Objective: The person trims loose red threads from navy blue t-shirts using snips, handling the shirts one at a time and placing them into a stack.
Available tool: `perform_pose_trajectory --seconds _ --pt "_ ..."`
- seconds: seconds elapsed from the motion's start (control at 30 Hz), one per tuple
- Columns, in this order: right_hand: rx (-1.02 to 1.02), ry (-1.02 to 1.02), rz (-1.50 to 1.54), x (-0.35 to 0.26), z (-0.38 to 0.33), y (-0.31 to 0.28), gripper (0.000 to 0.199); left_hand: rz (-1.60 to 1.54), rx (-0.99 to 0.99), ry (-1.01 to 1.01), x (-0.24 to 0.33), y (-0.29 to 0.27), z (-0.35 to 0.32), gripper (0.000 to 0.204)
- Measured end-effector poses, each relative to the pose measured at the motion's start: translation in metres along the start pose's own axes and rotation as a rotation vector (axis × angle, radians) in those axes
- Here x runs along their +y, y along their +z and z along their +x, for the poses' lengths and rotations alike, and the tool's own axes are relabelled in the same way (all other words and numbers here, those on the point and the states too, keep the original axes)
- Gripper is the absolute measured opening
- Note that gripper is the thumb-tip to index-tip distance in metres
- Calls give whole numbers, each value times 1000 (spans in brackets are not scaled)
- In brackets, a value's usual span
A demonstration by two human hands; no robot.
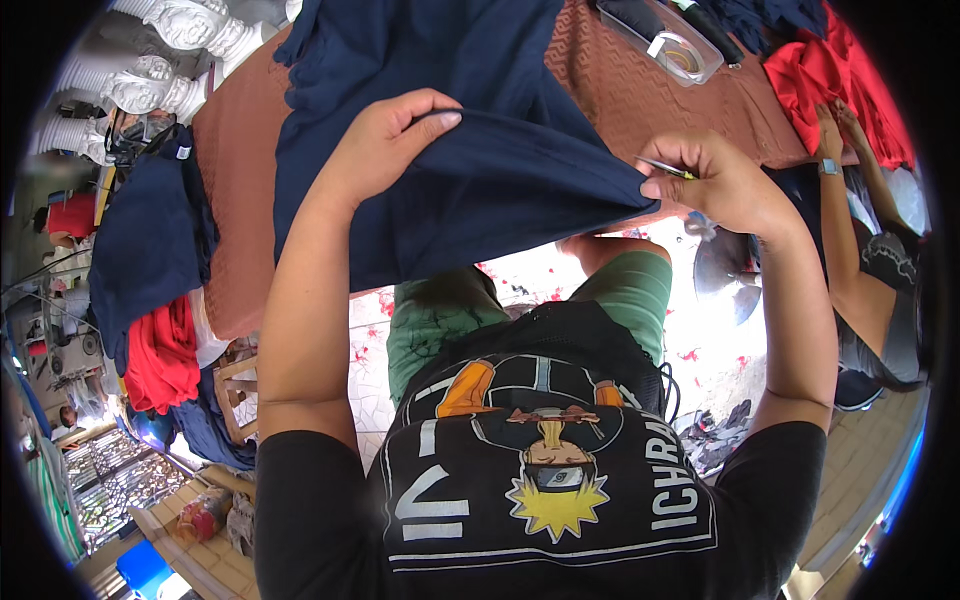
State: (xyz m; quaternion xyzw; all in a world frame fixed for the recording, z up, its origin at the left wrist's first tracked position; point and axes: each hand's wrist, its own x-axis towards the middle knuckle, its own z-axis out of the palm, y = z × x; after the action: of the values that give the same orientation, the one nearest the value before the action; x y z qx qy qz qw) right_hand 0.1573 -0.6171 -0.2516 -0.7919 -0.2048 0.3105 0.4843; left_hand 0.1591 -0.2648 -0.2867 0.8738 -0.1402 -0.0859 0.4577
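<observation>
Over brown table point(240, 160), navy garment point(470, 170) stretches between gripping left hand point(385, 140) and right hand point(715, 180)

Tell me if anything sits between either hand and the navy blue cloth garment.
Nothing visible does. The left hand and the right hand both grip the navy blue cloth garment directly at its edge.

The navy garment point(470, 180) is covering the table's point(240, 200) near edge. A clear plastic box point(668, 45) is blocking the far right corner; bare brown cloth is lying open between them.
</observation>
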Motion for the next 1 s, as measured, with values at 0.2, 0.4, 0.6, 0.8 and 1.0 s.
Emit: perform_pose_trajectory --seconds 0.2,0.4,0.6,0.8,1.0 --pt "213 -92 -163 51 46 9 23 410 264 18 -7 18 38 25" --pt "660 -43 -528 60 45 20 36 321 415 196 28 47 42 20" --pt "646 -227 -76 47 60 50 29 368 240 232 30 105 40 21" --pt "590 -74 34 64 62 62 30 492 324 308 9 118 37 17" --pt "486 111 211 57 56 54 30 -172 23 129 14 69 32 10"
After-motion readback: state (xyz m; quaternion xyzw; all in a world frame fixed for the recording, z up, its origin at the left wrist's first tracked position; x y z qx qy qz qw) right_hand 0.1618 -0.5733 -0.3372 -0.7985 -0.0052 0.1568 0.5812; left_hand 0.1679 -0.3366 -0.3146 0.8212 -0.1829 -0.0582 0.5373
